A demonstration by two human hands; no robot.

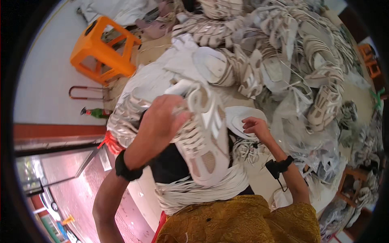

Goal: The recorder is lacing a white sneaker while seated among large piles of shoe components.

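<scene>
A beige and white shoe upper (208, 141) with mesh panels stands over my lap, its toe toward me. White laces cross it in several rows. My left hand (164, 117) is closed at the upper's laced side near the ankle opening; its fingertips are slightly blurred. To the right, my right hand (256, 126) hovers apart from the upper with loosely bent fingers and nothing visible in them. Behind that hand lies a white oval piece (239, 117). A thick bundle of white laces (198, 194) drapes across my lap beneath the toe.
Stacked shoe uppers (129, 115) lie left of my hand. More heaps of uppers (316, 52) and clear plastic bags (300, 121) cover the right and far side. An orange stool (101, 48) and a green bottle (97, 113) are at the left. White cloth (162, 67) spreads ahead.
</scene>
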